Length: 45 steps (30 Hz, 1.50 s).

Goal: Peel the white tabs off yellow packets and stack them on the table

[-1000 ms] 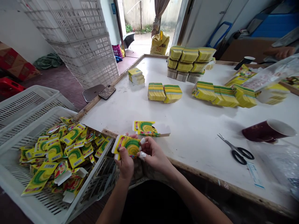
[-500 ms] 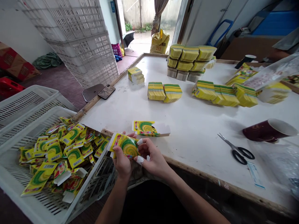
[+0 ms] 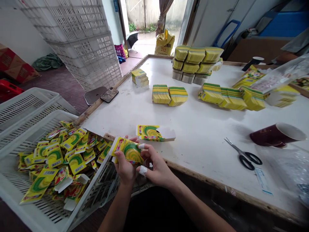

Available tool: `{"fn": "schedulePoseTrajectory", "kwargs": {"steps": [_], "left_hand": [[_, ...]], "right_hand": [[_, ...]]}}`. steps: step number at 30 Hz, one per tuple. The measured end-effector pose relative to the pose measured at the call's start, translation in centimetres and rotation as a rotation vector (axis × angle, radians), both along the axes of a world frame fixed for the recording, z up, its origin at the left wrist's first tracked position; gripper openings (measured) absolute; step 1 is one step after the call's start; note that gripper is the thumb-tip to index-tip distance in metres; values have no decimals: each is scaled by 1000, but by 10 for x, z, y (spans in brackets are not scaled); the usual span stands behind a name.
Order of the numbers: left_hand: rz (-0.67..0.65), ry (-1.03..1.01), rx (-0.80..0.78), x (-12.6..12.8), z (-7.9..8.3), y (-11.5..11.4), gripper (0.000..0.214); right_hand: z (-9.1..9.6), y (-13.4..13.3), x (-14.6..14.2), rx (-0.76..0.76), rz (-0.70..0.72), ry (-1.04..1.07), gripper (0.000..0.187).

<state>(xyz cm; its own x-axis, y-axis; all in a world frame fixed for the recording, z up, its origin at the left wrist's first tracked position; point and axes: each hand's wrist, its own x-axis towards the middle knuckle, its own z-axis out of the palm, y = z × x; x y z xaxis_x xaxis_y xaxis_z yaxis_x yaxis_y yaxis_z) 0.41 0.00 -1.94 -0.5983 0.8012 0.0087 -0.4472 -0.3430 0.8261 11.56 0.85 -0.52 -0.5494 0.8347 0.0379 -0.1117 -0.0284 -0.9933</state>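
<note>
Both my hands hold a small yellow-and-green carton at the near edge of the white table. My left hand grips it from below, fingers wrapped round its left end. My right hand, with white tape on its fingertips, pinches the carton's right end. A second, flat carton with an open white flap lies on the table just beyond my hands. To my left a white plastic crate holds several folded cartons of the same kind.
Stacks of flat yellow cartons stand at the table's far side and middle. Scissors and a tipped dark-red cup lie at the right. Two phones rest on the left edge. Stacked white crates stand behind; another person's arm shows far right.
The carton in my hands has shifted slightly left and tilted, and my right fingers have moved along its right end. Nothing else on the table has moved.
</note>
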Motion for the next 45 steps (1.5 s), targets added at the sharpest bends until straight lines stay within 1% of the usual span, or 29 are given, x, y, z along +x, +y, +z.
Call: {"fn": "schedulePoseTrajectory", "kwargs": {"steps": [5,7,10,14,16,18,21,22,24,26,29,32,34,40,43,45], "left_hand": [[-30,-37,26,-1,0,-2,55],[-26,-40,27,0,1,-2,58],[13,-44,18,3,3,-2,63],[22,-26,9,3,5,-4,63],[16,-35,20,1,5,-5,61],[-19,-92,50,0,6,-6,59],[-104,-195,104,-2,9,-5,54],[-119,-216,120,-2,10,-5,54],[-122,-241,141,-1,12,-4,53],[-111,-265,144,0,13,-4,53],[-114,-314,130,2,14,-5,52],[-119,-348,112,3,14,-6,49],[-123,-344,98,3,14,-6,47],[-135,-407,47,3,17,-2,38],[-100,-424,4,3,16,-1,31],[-71,-409,-15,3,14,0,29]], "right_hand": [[3,2,0,-89,36,87,51],[2,2,1,-87,42,98,51],[-1,-1,1,-18,35,50,55],[-4,-5,-2,107,15,-101,61],[-5,-5,-3,119,6,-118,63],[-5,-6,-4,28,17,-25,61],[1,-7,-3,-220,60,259,51],[3,-8,-3,-282,73,342,50],[9,-9,-2,-328,108,436,53],[12,-10,-1,-324,147,455,57],[10,-11,-1,-270,168,372,59],[5,-10,-2,-152,129,192,58],[3,-10,-2,-88,102,109,57],[2,-12,-5,24,56,-1,49],[0,-14,-7,48,5,-48,42],[-3,-14,-8,80,-26,-115,40]]}}
